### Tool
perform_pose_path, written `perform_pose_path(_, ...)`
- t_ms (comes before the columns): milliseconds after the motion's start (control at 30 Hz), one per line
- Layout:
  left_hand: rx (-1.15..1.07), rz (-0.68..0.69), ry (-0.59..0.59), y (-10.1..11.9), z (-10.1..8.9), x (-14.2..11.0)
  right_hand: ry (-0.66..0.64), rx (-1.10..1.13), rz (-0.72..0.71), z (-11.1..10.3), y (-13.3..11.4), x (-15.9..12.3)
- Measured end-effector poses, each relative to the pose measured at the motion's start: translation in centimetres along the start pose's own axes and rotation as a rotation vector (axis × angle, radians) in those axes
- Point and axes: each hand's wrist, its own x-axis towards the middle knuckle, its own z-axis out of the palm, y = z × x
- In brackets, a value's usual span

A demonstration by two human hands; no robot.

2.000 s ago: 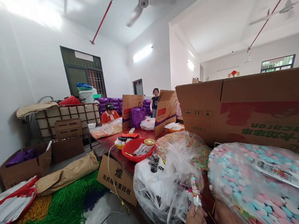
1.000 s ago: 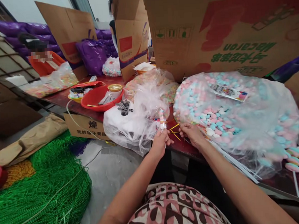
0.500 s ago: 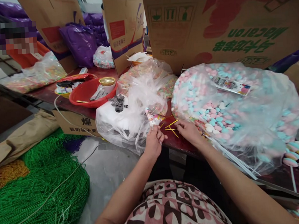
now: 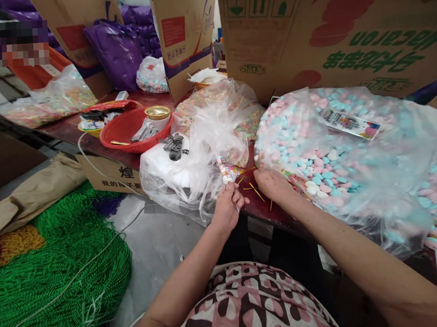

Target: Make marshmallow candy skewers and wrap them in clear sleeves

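My left hand (image 4: 230,202) is closed around the lower end of a wrapped candy on a stick (image 4: 225,169), held upright in a clear printed wrapper. A bit of white stick shows below the fingers. Just to the right, my right hand (image 4: 274,183) is closed at the table's edge, its fingertips partly turned from view. One yellow twist tie (image 4: 271,205) sticks out beneath it. More yellow twist ties (image 4: 256,192) lie on the dark red table (image 4: 251,208) between the two hands.
A large clear bag of pastel candies (image 4: 354,155) lies right, before a big carton (image 4: 281,41). Left stand a clear bag with white contents (image 4: 175,186) and a red basket (image 4: 120,135). Green cords (image 4: 62,267) pile below. A person in orange (image 4: 37,66) is at far left.
My right hand has turned and drawn back slightly, and a yellow tie now points down below it. The left hand keeps hold of the wrapped candy. The view has shifted a little.
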Motion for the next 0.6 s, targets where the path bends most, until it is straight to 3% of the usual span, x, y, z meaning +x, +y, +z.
perform_pose_path(300, 0.048, -0.020, 0.003, 0.2, 0.3, -0.1, 0.060, 0.244, 0.149, -0.1, 0.2, 1.0)
perform_pose_path(600, 0.217, -0.090, -0.005, 0.1, 1.1, 0.0, 0.154, 0.842, 0.233, -2.3, -0.8, -3.0)
